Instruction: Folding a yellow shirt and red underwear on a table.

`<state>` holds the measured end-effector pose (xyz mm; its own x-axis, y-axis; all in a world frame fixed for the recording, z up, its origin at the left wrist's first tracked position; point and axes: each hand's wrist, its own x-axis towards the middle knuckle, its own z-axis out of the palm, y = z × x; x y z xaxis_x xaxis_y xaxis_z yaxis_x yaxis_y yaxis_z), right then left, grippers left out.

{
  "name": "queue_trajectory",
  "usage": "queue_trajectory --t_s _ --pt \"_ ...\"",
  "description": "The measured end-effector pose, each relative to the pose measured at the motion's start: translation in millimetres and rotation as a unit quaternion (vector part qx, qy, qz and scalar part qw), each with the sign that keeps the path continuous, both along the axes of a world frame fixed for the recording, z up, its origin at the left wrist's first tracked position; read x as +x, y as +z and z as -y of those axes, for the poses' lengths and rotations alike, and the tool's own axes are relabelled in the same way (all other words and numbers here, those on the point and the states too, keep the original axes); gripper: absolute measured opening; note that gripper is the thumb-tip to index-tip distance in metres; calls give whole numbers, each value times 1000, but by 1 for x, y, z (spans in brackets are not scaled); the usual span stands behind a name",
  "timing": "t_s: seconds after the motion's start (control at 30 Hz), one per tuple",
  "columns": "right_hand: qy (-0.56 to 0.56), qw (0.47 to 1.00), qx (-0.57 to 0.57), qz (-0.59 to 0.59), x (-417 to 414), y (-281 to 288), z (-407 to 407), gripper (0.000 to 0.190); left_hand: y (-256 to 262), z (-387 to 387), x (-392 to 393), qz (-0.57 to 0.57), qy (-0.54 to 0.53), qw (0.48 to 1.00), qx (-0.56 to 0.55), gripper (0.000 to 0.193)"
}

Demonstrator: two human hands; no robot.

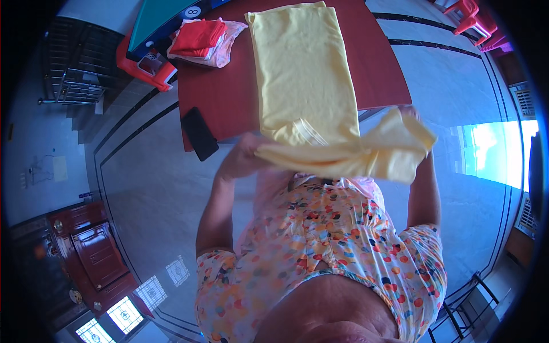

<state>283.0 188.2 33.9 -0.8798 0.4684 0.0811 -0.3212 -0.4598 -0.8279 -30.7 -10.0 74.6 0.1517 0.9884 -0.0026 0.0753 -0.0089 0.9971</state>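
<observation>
A pale yellow knit garment (304, 64) lies folded into a long rectangle on a red table (377, 64). Seams show at its near end. Just in front of that end, a blurred length of yellow fabric (326, 158) is stretched in the air between my two hands. Whether it joins the garment on the table cannot be told. My left hand (248, 152) grips its left end. Higher up at the other side, my right hand (409, 112) holds the fabric's upper right edge, its fingers partly covered by cloth.
A black smartphone (200, 133) overhangs the table's near left corner. Farther back sits a stack of folded clothes (199, 38), red on top. A red plastic stool (163, 77) and a green-topped toy pool table (158, 21) stand at the left. Red plastic chairs (469, 21) are at far right.
</observation>
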Motion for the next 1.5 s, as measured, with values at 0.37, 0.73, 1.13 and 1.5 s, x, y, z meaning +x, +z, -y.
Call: queue_trajectory --t_s 0.37,0.73,1.13,1.5 --pt "-337 864 67 368 -147 -1 -157 52 -45 -171 -89 261 304 915 -44 49" --pt "-395 773 278 411 -88 -59 15 47 -73 -79 -19 -111 398 904 -113 43" --pt "-327 713 320 531 -83 -64 7 44 -73 -56 6 -229 415 877 -80 42" --pt "-265 852 71 447 -79 -64 -5 34 -71 -74 -21 22 282 928 -242 37"
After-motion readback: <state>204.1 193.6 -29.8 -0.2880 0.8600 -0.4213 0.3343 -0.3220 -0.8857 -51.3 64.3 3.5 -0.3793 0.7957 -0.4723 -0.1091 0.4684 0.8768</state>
